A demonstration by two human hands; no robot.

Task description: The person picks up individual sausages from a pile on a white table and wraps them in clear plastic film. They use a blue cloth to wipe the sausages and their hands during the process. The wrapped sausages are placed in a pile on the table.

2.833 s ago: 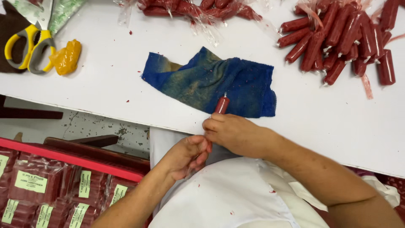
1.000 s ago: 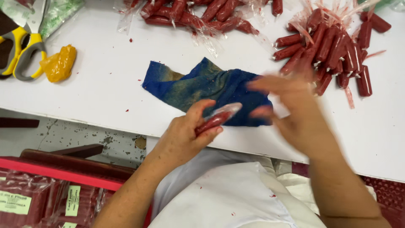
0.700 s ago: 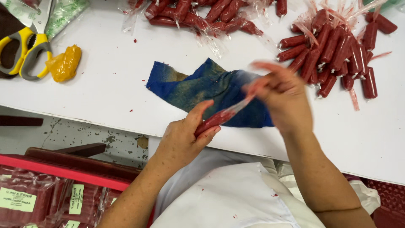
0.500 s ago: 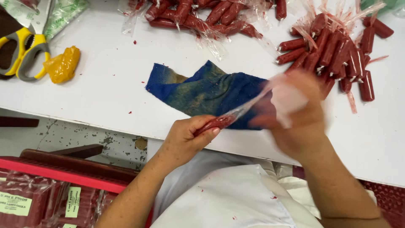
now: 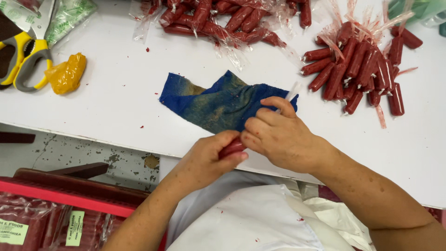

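My left hand (image 5: pixel 210 155) pinches the lower end of a small red sausage-shaped stick in clear plastic wrap (image 5: pixel 232 148) at the table's front edge. Over its upper part my right hand (image 5: pixel 278 135) is closed, with the clear wrapper tail (image 5: pixel 291 90) sticking out past the fingers. Both hands meet just in front of a stained blue cloth (image 5: pixel 218 102) lying flat on the white table (image 5: pixel 116 107).
A pile of wrapped red sticks (image 5: pixel 362 69) lies at the right, another heap (image 5: pixel 223 21) at the back. Yellow-handled scissors (image 5: pixel 25 58) and a yellow crumpled lump (image 5: pixel 67 74) lie far left. A red crate with packed goods (image 5: pixel 51 218) sits below left.
My right hand had pulled the wrapper out to the right, stretching it; now it has come back down and closed over the stick next to my left hand.
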